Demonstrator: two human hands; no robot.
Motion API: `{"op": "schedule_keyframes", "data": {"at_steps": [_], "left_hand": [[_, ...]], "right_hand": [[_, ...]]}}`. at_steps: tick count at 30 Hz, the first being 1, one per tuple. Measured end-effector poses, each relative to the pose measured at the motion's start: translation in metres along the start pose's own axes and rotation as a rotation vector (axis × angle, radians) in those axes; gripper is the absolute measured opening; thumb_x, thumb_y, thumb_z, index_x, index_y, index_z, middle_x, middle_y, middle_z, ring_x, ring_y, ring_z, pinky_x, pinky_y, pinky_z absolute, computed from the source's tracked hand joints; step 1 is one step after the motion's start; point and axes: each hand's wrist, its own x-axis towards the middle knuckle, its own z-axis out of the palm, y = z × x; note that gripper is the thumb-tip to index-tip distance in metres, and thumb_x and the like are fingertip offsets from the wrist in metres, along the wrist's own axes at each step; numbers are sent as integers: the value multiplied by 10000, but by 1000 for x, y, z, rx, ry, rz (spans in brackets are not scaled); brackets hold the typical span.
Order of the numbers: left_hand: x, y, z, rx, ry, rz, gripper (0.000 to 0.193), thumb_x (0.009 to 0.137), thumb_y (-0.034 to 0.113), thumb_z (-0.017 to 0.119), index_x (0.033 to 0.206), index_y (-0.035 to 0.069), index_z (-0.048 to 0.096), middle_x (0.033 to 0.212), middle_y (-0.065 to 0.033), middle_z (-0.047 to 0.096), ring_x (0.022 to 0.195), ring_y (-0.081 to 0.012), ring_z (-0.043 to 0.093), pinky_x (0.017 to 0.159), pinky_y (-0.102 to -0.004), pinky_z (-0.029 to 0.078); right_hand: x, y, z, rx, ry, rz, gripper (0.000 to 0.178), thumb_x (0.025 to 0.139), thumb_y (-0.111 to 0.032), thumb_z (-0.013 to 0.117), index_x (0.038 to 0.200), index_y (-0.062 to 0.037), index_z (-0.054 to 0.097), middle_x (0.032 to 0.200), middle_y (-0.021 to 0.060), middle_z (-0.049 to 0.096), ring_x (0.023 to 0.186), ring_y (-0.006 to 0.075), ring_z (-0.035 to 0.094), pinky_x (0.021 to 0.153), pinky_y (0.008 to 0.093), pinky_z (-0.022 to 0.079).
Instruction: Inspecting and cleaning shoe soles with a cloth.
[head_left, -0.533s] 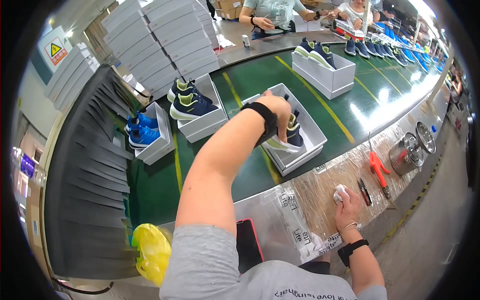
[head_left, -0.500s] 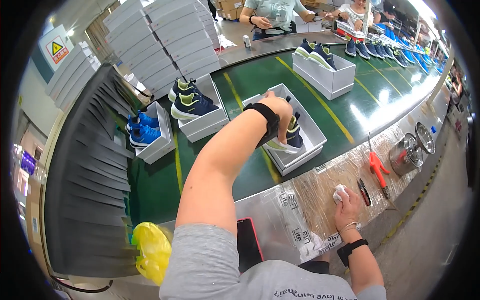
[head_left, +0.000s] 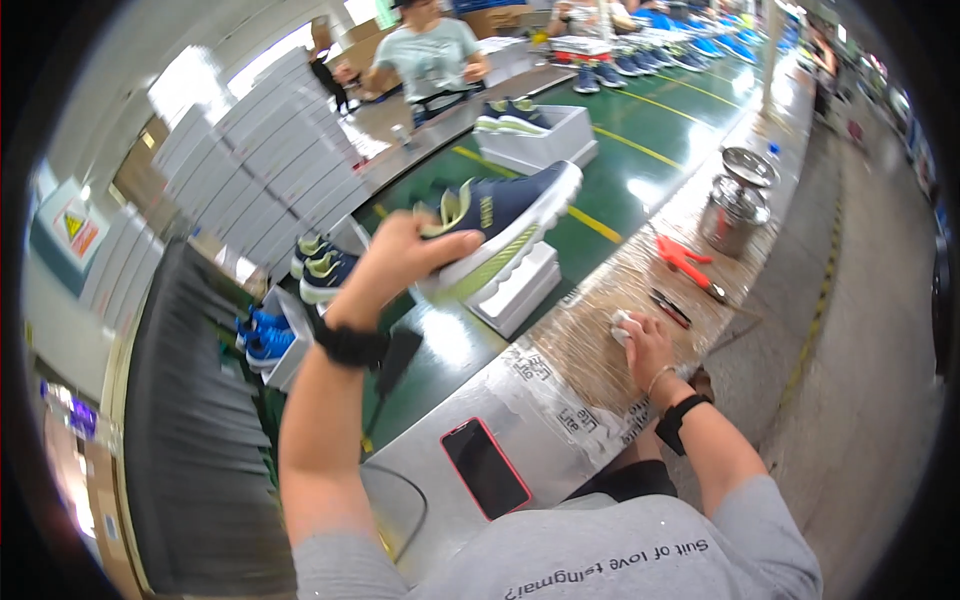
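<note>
A navy sneaker [head_left: 515,205] with a lime lining and a white-and-lime sole is raised above the green conveyor. My left hand [head_left: 405,255] grips it at the heel and collar, thumb along its side, toe pointing right and away. Beneath the sneaker is a white shoebox [head_left: 525,300], its inside mostly hidden by the shoe. On the plastic-wrapped bench top [head_left: 570,375], my right hand [head_left: 652,352] has its fingers closed on a crumpled white cloth [head_left: 624,327]. Beside that hand lie small black snips [head_left: 672,308].
On the conveyor [head_left: 450,350] stand another white box [head_left: 560,140] with navy sneakers and one with blue sneakers [head_left: 268,345]. A red-handled tool [head_left: 685,262] and metal pot [head_left: 735,215] stand along the bench. A phone [head_left: 485,468] lies close to me. A co-worker [head_left: 430,60] stands across.
My left hand has lifted the sneaker out of the white box and brought it up and to the left. My right hand stays on the bench with the cloth. The view has turned right.
</note>
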Motion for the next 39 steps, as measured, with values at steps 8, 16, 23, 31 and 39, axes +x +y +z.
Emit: {"op": "schedule_keyframes", "data": {"at_steps": [8,16,23,31,39], "left_hand": [[-95,-71,210,-1655,-282,-755,692,860,634,355,1287,99,458,1297,-95,492,1169,-266,488,991,-448,378],[-162,-137,264,-1619,-266,-524,635,853,595,435,1273,120,461,1279,-78,501,1150,-269,499,975,-453,400],[-146,-94,251,-1905,-163,-905,591,870,523,463,1249,70,484,1289,-124,491,1157,-314,486,986,-505,371],[-142,-97,255,-1811,-114,-894,560,862,518,488,1226,94,517,1267,-73,521,1167,-272,481,978,-486,374],[-139,-93,258,-1885,-212,-901,542,853,502,516,1199,85,533,1243,-89,537,1139,-287,502,981,-488,380]], "right_hand": [[-29,-6,-67,563,229,249,245,784,-54,566,1028,-41,575,1028,145,576,999,324,528,900,381,391],[-11,-161,-83,496,-269,-658,279,754,-113,554,1031,-125,589,1125,73,557,1009,288,526,846,404,426],[57,-90,1,310,-413,-343,231,831,-202,537,1038,-129,606,1062,78,575,948,297,542,859,400,434],[79,-98,-19,131,-553,-414,255,762,-117,563,1008,-153,617,1073,82,581,996,262,542,837,385,449],[103,-18,19,-152,-727,-161,317,729,-141,609,1045,-159,624,1077,69,580,943,270,543,853,370,434]]}}
